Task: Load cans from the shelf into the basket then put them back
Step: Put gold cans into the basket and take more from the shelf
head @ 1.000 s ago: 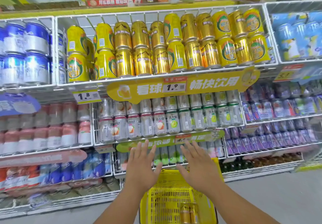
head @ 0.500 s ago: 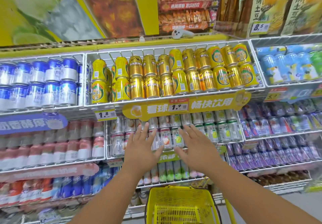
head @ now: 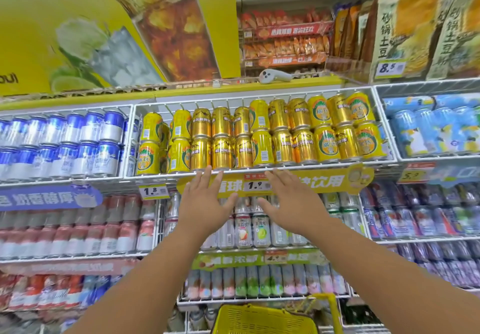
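Gold and yellow cans stand two high in a white wire shelf bin at the upper middle. My left hand and my right hand reach up side by side, fingers straight and spread, holding nothing. Their fingertips lie just below the bin's front rail, in front of the yellow price banner. The yellow plastic basket shows only its far rim and handle at the bottom edge, under my arms; what lies inside it is out of view.
Blue-and-white cans fill the bin to the left, light blue cans the bin to the right. Rows of silver fruit-drink cans sit below my hands. A white handheld controller lies on the yellow ledge above the gold cans.
Both hands rose from above the basket to just under the gold cans' shelf. The view tilted upward, so the basket dropped to the bottom edge.
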`<state>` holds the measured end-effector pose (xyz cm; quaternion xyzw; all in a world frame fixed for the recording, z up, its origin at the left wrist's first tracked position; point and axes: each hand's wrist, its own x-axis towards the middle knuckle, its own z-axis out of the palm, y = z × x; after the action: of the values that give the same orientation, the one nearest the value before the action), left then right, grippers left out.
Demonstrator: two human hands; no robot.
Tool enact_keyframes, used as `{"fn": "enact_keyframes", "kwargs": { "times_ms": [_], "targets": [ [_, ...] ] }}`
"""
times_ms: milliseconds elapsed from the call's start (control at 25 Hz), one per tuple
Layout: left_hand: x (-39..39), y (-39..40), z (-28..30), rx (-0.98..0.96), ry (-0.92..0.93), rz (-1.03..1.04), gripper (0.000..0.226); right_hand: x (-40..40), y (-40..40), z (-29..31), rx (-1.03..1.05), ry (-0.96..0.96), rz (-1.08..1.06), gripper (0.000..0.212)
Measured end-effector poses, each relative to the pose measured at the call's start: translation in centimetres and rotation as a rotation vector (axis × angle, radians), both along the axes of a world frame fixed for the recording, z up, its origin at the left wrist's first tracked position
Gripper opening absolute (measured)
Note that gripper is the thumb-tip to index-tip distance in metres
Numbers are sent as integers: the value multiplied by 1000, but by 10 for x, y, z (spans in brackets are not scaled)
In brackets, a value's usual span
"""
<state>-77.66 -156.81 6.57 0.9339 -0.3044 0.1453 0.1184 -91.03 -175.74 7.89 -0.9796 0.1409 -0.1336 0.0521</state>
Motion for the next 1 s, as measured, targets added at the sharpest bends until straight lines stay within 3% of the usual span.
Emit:
{"fn": "enact_keyframes", "kwargs": {
  "times_ms": [280,600,760,1000],
  "targets": [
    [21,-2,27,-125,50,99,80,39,0,31,60,-56,88,81],
    [109,-11,61,-172,6,97,79,132,11,60,110,-113,61,81],
    [161,-25,75,-225,109,90,84,185,10,70,216,-108,-23,84],
    [196,-48,86,-336,108,148,92,239,7,92,495,-177,-153,86]
  ]
}}
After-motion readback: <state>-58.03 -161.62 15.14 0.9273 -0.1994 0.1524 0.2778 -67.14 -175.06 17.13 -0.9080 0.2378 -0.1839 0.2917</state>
